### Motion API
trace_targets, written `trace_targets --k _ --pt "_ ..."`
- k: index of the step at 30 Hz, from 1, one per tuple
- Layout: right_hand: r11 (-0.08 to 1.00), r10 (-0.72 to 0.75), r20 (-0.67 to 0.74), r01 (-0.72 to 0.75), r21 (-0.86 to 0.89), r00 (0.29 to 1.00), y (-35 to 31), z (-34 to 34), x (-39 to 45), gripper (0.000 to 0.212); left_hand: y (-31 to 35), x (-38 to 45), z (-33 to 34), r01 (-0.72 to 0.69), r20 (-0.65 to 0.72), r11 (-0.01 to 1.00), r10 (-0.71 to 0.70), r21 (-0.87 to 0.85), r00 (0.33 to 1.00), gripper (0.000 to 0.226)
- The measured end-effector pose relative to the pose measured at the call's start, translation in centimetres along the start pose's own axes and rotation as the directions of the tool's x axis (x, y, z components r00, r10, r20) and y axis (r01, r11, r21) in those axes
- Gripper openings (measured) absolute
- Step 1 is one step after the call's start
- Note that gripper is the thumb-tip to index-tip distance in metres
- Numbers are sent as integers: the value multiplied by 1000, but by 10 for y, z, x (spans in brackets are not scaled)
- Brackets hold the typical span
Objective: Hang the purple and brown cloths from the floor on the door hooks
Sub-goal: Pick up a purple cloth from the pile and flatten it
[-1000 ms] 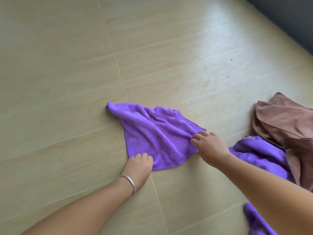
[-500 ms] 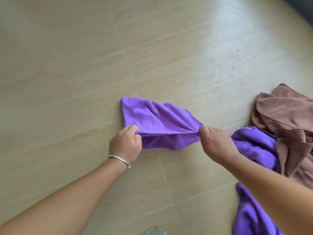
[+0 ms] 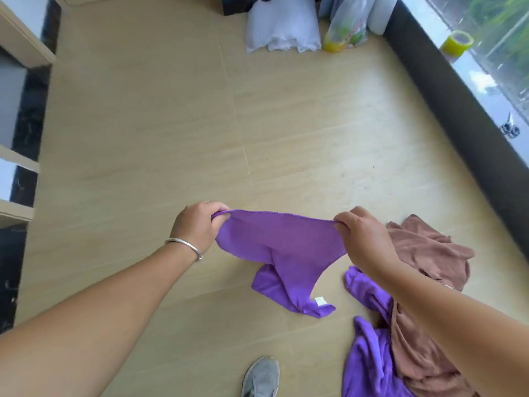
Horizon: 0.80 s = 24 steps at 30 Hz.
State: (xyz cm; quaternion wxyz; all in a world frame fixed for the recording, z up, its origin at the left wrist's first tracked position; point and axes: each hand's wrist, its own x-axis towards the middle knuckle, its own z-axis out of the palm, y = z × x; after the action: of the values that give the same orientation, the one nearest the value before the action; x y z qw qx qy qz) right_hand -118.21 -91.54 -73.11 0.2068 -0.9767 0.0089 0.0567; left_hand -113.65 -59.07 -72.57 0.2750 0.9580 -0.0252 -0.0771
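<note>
A purple cloth (image 3: pixel 282 253) hangs in the air, stretched between my two hands, its lower corners with a white label drooping above the floor. My left hand (image 3: pixel 197 227) grips its left top corner; a silver bangle sits on that wrist. My right hand (image 3: pixel 362 239) pinches the right top corner. On the floor at the lower right lies a second purple cloth (image 3: pixel 369 353), partly under my right arm. A brown cloth (image 3: pixel 426 253) lies crumpled beside and over it. No door hooks are in view.
The beige tiled floor (image 3: pixel 148 133) stretches ahead. White bags (image 3: pixel 283 27) and a yellow-green packet (image 3: pixel 345 38) stand at the far wall. A dark sill (image 3: pixel 458 110) with a tape roll (image 3: pixel 457 43) runs along the right. Shelving (image 3: pixel 17 110) is at the left. My grey shoe (image 3: pixel 262 378) is below.
I have stood up and lifted the purple cloth off the floor. Both hands now hold its top corners apart in the air. The view has widened to the room.
</note>
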Motion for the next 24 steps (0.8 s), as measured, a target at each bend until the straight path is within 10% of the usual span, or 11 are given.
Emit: trace_targets --k 24 --pt "968 -238 -279 251 13 930 -139 -233 11 18 91 -53 -252 -128 -420 991 102 -34 902 8"
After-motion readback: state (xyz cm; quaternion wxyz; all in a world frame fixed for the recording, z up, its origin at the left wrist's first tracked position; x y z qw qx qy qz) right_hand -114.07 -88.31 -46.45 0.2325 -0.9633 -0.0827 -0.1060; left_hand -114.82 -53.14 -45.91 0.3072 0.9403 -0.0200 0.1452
